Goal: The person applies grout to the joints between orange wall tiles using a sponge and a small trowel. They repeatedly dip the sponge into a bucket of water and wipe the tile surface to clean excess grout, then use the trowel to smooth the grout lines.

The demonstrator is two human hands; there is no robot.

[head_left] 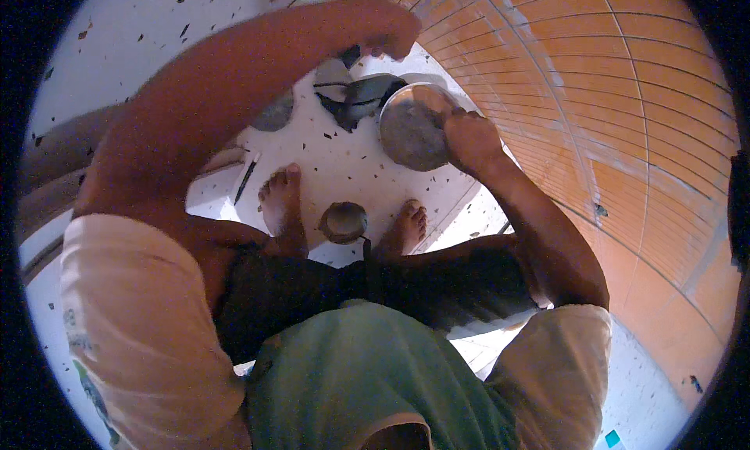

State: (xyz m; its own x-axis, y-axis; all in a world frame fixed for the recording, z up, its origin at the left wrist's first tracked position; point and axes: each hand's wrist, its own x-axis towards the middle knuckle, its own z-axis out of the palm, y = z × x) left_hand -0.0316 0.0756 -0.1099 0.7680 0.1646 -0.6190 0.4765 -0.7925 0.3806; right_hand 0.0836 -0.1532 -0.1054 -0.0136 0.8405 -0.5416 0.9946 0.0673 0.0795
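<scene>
Holding at the upper centre of the frame is done by the right hand [473, 141], in whose fingers the right edge of a round, shallow bowl [414, 130] is clamped. The bowl is seen just right of the frame's centre line, its pale rim caught by the light along the top and its inside shown as mostly grey, with a brownish patch toward the upper side. The left hand [391, 28] is held at the top centre of the frame, close to the orange tiled wall [562, 98], by which the right side is filled; its fingers are bent downward, and whether anything is gripped by them cannot be told. Just left of the bowl, a crumpled dark item [355, 102] is seen on the pale, dark-flecked floor [336, 157]. A rounded grey shape [273, 114], partly covered by the left forearm [266, 51], is seen farther left. Below these, a slim black-and-white stick [247, 178] is placed left of the left foot [283, 204], and a smaller round bowl [344, 222] is set between that foot and the right foot [408, 227], near the centre of the frame
</scene>
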